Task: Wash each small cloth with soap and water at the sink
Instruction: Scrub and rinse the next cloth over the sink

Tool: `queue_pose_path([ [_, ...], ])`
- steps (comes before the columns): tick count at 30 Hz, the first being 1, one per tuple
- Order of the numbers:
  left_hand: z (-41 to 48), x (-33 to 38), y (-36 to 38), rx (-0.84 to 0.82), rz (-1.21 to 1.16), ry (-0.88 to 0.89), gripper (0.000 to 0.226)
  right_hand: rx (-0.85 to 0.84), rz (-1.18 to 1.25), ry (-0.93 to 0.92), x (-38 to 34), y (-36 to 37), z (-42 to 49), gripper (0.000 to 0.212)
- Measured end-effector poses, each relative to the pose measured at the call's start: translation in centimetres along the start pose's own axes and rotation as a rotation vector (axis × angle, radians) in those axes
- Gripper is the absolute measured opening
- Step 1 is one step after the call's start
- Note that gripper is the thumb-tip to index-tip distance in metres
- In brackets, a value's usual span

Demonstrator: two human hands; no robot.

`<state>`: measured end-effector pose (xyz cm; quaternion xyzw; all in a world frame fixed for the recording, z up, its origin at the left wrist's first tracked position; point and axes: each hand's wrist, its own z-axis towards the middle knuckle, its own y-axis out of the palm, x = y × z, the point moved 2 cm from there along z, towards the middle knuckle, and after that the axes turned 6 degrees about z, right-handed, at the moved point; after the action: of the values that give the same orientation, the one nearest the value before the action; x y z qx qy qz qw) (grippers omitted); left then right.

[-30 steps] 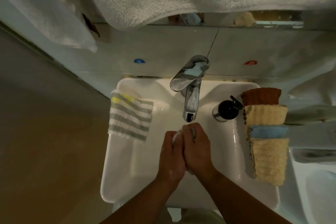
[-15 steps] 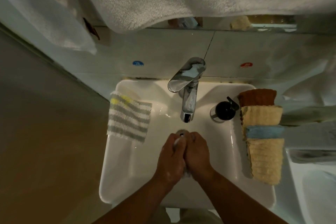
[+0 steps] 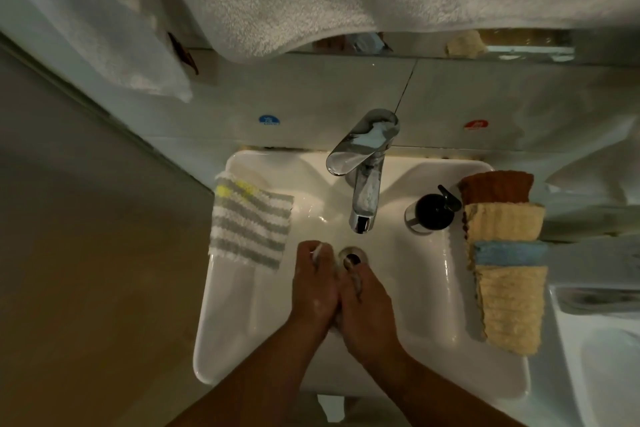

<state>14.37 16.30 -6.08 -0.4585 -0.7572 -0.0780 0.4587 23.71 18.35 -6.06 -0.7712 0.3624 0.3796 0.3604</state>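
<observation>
together, left hand (image 3: 313,288) and right hand (image 3: 367,308) clutch one white cloth (image 3: 317,251) between four stacked cloths (image 3: 502,222) and one striped cloth (image 3: 249,225).

Grey-and-white striped cloth (image 3: 249,224), white sink (image 3: 242,322), black dispenser (image 3: 433,211).

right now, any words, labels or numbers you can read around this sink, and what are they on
Nothing here can be read.
Blue sticker, on the wall tile left of the faucet: white marks, too blurred to read.
Red sticker, on the wall tile right of the faucet: white marks, too blurred to read.
Soap dispenser, faucet and folded cloths: no text shows.
</observation>
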Motion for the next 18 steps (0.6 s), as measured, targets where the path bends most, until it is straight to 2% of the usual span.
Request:
queue_pose_path([
  [3,-1.5,-0.9,1.2,-0.078,-0.027,0.008,0.014,0.097,0.031,-0.088,-1.2,-0.8,1.5,0.022],
  [5,-3.4,-0.5,1.9,-0.159,-0.062,0.003,0.019,0.18,-0.01,0.028,-0.4,-1.6,4.2,0.026],
  [7,-3.5,0.0,1.8,-0.178,-0.018,0.054,0.022,0.154,-0.016,0.111,0.8,-1.7,4.7,0.028],
  [9,-1.8,0.1,1.1,-0.104,0.025,0.055,0.019,0.052,-0.061,0.067,1.2,-0.7,2.9,0.028],
  [11,-0.4,-0.1,0.4,-0.033,-0.027,-0.032,0.019,-0.024,-0.087,-0.003,0.4,0.0,0.7,0.026],
  [14,-1.5,0.0,0.9,-0.088,-0.134,-0.071,0.025,0.043,-0.099,-0.114,-1.1,-0.5,1.2,0.022],
  [16,-3.3,0.3,1.5,-0.147,-0.116,-0.043,0.025,0.13,-0.099,-0.031,-0.9,-1.4,3.5,0.028],
  [18,-4.0,0.5,1.5,-0.182,-0.077,0.018,0.019,0.132,-0.047,0.093,0.0,-1.9,4.2,0.031],
])
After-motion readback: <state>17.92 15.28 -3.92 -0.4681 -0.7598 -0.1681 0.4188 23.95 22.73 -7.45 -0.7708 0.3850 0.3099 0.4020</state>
